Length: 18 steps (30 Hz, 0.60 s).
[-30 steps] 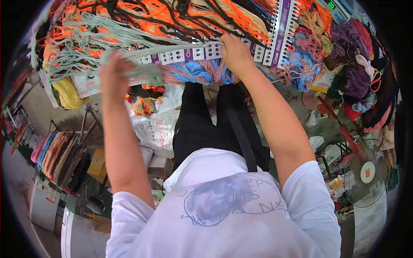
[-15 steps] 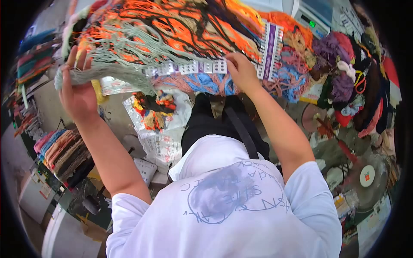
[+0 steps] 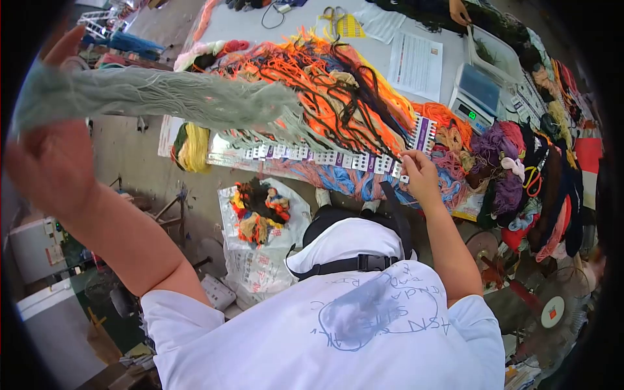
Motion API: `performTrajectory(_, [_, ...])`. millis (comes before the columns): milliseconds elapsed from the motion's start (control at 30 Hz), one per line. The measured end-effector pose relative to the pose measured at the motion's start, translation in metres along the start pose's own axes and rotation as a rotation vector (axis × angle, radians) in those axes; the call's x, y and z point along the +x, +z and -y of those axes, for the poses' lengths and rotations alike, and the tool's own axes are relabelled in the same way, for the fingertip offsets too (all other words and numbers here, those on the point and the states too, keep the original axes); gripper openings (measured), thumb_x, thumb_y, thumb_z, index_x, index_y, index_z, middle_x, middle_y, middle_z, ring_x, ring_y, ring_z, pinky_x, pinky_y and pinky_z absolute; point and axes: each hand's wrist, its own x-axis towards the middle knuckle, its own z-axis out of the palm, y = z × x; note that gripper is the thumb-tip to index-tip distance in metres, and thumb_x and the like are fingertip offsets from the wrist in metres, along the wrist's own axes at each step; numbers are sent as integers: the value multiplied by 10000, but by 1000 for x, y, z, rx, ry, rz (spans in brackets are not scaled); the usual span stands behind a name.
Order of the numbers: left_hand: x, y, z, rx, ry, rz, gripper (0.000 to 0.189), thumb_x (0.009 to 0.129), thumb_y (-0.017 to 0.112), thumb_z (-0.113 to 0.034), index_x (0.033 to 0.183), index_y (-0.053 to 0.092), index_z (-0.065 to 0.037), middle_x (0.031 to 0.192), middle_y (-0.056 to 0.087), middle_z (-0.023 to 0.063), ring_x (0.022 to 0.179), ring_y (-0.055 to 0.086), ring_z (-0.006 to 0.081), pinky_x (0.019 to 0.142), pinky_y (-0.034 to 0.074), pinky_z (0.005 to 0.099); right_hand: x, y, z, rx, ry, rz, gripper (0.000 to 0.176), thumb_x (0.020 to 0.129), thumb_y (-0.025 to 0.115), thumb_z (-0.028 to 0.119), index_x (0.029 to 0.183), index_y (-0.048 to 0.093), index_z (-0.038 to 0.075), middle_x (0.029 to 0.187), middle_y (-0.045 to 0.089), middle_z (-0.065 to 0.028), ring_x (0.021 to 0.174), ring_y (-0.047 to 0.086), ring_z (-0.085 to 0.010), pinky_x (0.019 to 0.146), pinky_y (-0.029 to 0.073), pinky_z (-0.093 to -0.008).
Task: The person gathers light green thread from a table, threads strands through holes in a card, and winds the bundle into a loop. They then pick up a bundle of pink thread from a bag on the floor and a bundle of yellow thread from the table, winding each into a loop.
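Note:
My left hand (image 3: 62, 166), blurred at the far left, is raised with a grey-green skein of yarn (image 3: 188, 97) across its palm and fingers. From there the strands stretch right, down to the table edge. My right hand (image 3: 421, 174) pinches the right end of a white and purple punched thread card (image 3: 331, 159) along the front edge. Its fingertips meet the card beside black and orange strands. Behind it spreads a heap of orange and black yarn (image 3: 325, 88). Another notched purple and white card (image 3: 423, 133) stands just beyond my right hand.
On the table (image 3: 260, 29) are scissors (image 3: 333, 19), a printed sheet (image 3: 416, 65) and a digital scale (image 3: 473, 104). Purple yarn (image 3: 497, 156) and other bundles lie right. A plastic bag (image 3: 260, 260) with yarn scraps sits on the floor. Another person's hand (image 3: 459, 12) touches a white tray (image 3: 497, 55).
My left hand has risen and moved left, drawing the grey-green skein up and taut. My right hand has slid to the card's right end. The view has shifted, showing more table.

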Motion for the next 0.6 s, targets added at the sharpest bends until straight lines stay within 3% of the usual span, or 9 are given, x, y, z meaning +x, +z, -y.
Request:
performTrajectory(67, [-5, -4, 5, 1227, 146, 312, 985, 791, 330, -722, 1302, 320, 120, 1374, 275, 301, 1301, 274, 354, 1082, 149, 442, -3, -5, -1, 19, 16, -25, 152, 891, 508, 105, 961, 587, -4, 692, 560, -7, 627, 536, -66, 587, 444, -214])
performTrajectory(100, [-18, -16, 31, 697, 123, 176, 1045, 751, 359, -755, 1312, 294, 124, 1367, 283, 305, 1293, 284, 373, 1076, 197, 438, -3, -6, -1, 42, 7, -19, 152, 891, 512, 113, 950, 592, -2, 692, 565, -8, 623, 537, -65, 587, 444, -213])
performTrajectory(133, [-21, -22, 58, 706, 37, 69, 1079, 714, 382, -781, 1331, 281, 99, 1374, 269, 308, 1285, 300, 379, 1054, 254, 429, -3, -7, -4, 83, 12, -27, 150, 891, 512, 114, 945, 591, -2, 690, 564, -8, 622, 537, -66, 585, 444, -212])
performTrajectory(167, [-32, -27, 74, 198, -304, 31, 961, 775, 391, -713, 1330, 312, 68, 1342, 342, 289, 1237, 375, 363, 1034, 292, 429, -1, -5, -5, 125, 14, -38, 148, 892, 513, 116, 939, 590, -2, 688, 563, -8, 621, 537, -67, 584, 443, -211])
performTrajectory(233, [-51, -70, 107, -54, -490, 34, 560, 938, 337, -441, 1202, 459, 38, 1102, 562, 191, 991, 562, 293, 969, 363, 452, -3, -1, 21, 156, 0, -47, 149, 895, 513, 123, 943, 580, -1, 705, 562, -8, 625, 532, -69, 582, 437, -206])
performTrajectory(300, [-61, -70, 131, -204, -547, -83, 514, 952, 308, -416, 1161, 493, 15, 1032, 580, 167, 945, 580, 262, 948, 383, 450, -9, 5, 51, 213, -43, -25, 163, 895, 520, 128, 979, 581, 2, 745, 570, -12, 650, 528, -67, 593, 432, -200])
performTrajectory(400, [-61, -55, 168, 305, -517, -174, 530, 951, 271, -400, 1210, 477, 13, 1163, 556, 153, 1091, 524, 266, 971, 352, 409, -21, 24, 116, 305, -125, 46, 168, 896, 527, 134, 998, 589, 18, 800, 583, -6, 701, 544, -73, 651, 455, -206])
performTrajectory(533, [-73, -44, 180, 973, -275, 348, 516, 912, 337, -372, 1166, 564, 15, 1344, 417, 159, 1289, 327, 263, 1062, 194, 397, -26, 56, 159, 245, -520, 200, 194, 861, 582, 156, 1008, 602, 30, 892, 606, -48, 793, 573, -102, 726, 457, -236])
performTrajectory(600, [-78, -43, 181, 977, -260, 321, 523, 909, 343, -385, 1181, 554, 8, 1345, 412, 166, 1292, 321, 264, 1061, 197, 401, -32, 63, 176, 262, -510, 305, 195, 848, 597, 157, 992, 606, 25, 888, 606, -55, 795, 569, -99, 732, 451, -239])
